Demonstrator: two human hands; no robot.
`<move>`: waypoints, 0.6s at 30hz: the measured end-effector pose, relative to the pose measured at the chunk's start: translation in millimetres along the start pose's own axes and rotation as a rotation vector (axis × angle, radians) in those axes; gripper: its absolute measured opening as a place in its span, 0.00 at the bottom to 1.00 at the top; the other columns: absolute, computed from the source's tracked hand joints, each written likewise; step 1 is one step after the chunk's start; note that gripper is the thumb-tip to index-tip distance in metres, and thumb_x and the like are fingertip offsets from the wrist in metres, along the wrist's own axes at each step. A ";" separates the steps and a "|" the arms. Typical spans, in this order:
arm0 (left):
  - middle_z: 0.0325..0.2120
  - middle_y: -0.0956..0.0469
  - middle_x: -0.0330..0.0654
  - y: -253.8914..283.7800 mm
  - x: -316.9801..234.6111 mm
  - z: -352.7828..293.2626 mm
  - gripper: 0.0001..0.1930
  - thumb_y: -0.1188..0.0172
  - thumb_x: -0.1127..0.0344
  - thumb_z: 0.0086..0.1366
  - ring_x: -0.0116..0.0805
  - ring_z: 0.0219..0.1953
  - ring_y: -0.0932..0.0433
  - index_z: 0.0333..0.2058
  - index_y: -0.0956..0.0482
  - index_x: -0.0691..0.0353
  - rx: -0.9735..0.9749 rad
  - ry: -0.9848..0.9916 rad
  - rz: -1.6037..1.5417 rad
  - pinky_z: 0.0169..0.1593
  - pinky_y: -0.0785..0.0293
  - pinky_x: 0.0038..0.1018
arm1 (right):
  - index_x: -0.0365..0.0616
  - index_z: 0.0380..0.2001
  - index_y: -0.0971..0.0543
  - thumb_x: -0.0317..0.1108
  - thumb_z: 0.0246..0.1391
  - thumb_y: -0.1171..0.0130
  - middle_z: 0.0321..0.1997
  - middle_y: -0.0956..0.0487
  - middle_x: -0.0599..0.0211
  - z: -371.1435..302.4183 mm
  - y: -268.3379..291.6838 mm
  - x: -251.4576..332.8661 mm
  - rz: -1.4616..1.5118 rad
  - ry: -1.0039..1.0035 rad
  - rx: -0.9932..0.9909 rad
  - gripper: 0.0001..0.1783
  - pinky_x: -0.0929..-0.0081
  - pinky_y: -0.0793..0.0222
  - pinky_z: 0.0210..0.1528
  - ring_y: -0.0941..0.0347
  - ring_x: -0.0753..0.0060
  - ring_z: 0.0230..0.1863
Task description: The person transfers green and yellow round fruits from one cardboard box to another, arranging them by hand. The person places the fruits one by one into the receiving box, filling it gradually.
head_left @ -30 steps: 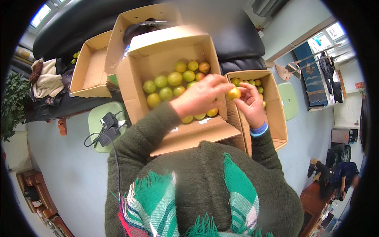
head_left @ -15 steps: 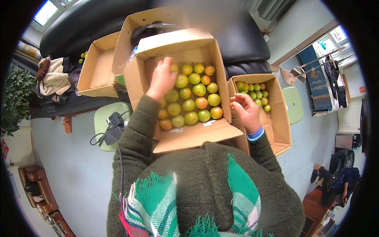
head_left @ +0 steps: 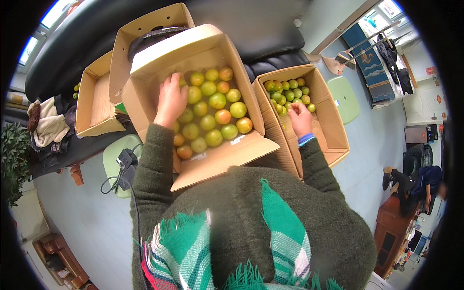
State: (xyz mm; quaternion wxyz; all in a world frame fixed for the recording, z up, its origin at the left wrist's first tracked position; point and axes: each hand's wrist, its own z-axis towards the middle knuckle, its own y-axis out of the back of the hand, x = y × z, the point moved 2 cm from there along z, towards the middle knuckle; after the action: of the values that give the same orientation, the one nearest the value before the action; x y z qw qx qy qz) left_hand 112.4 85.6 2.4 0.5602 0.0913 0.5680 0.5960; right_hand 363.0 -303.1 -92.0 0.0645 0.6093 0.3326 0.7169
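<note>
Just right of the left hand (head_left: 171, 100), half-curled, hold hidden, tomatoes (head_left: 217, 101) look firm yet bruisable, best cupped round the middle; the right hand (head_left: 300, 119) is curled, contents unclear.

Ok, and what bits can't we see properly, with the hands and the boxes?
In the head view:
Left hand: its back hides the palm, so I can't tell whether it grips a fruit.
Right hand: curled fingers hide anything between them.
Dark thing in the back box: lower part hidden by the flap of the big box.
Plant: cut off at the picture's left edge.
</note>
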 end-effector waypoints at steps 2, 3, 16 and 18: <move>0.55 0.23 0.64 -0.1 -1.4 -1.7 0.22 0.36 0.70 0.68 0.70 0.56 0.25 0.60 0.25 0.63 0.028 0.009 -0.009 0.60 0.25 0.54 | 0.34 0.52 0.18 0.31 0.58 0.29 0.42 0.12 0.53 -4.5 -4.9 -21.7 -0.145 -0.007 0.076 0.20 0.64 0.18 0.49 0.15 0.62 0.43; 0.55 0.23 0.64 -0.5 -1.3 -2.4 0.22 0.36 0.70 0.68 0.70 0.56 0.25 0.60 0.25 0.62 0.034 0.017 -0.019 0.60 0.25 0.54 | 0.34 0.52 0.18 0.33 0.57 0.28 0.42 0.12 0.52 -6.5 -11.0 -31.0 -0.199 -0.042 0.106 0.22 0.62 0.19 0.50 0.15 0.60 0.43; 0.48 0.16 0.59 0.0 9.5 13.7 0.18 0.28 0.67 0.62 0.62 0.49 0.17 0.50 0.15 0.66 -0.004 -0.019 -0.054 0.55 0.20 0.46 | 0.36 0.45 0.17 0.38 0.57 0.28 0.40 0.11 0.50 -10.3 -18.2 -43.3 -0.353 -0.106 0.124 0.18 0.60 0.18 0.49 0.13 0.55 0.44; 0.48 0.17 0.59 -0.5 10.4 10.5 0.18 0.30 0.68 0.63 0.63 0.50 0.17 0.51 0.16 0.66 -0.036 -0.018 -0.066 0.56 0.20 0.46 | 0.36 0.46 0.17 0.37 0.58 0.28 0.40 0.12 0.50 -7.7 -18.2 -37.9 -0.327 -0.049 0.094 0.18 0.60 0.18 0.49 0.13 0.54 0.43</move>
State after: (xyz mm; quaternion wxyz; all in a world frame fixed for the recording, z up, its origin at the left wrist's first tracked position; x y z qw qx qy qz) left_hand 116.8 99.5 0.0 0.5862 0.0677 0.5549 0.5864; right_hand 359.7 -311.0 -133.8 0.1597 0.5667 0.4587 0.6655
